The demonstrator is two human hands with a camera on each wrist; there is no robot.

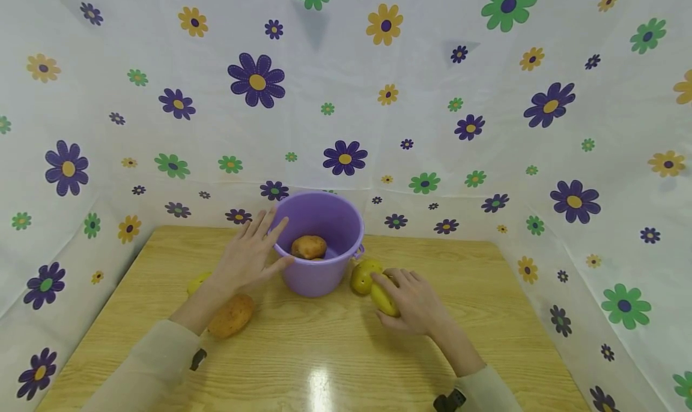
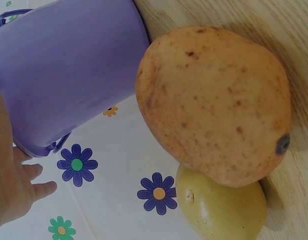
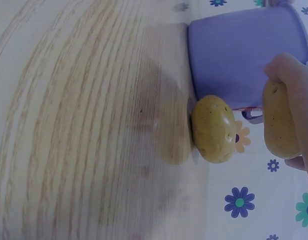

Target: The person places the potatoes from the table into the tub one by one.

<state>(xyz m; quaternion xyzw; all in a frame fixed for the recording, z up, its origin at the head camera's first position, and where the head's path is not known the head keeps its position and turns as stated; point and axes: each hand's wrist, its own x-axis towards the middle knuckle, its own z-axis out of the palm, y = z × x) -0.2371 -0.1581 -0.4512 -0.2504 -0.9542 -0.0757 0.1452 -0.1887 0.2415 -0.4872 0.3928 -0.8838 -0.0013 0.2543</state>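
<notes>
The left hand rests flat against the left wall of the purple bucket, fingers straight and spread, gripping nothing. The right hand curls its fingers round a yellow potato just right of the bucket, low over the desk. A second yellow potato lies on the desk touching, or almost touching, the bucket base beside the held one. One brown potato sits inside the bucket. A large brown potato lies under the left forearm, with a small yellow-green potato just beyond it.

Risks, as judged from this position:

- Bucket shift. The left hand only presses from one side (no grip on the rim), so a knock from the right could slide or tip the light bucket.
- Rim strike. The held potato sits below rim level; a low carry could hit the wall or the small handle lug.
- Neighbour disturbance. The second yellow potato lies close to the right hand's fingers; a careless lift could roll it away.
- Forearm contact. The left sleeve passes over the large brown potato and could nudge it toward the desk edge
</notes>
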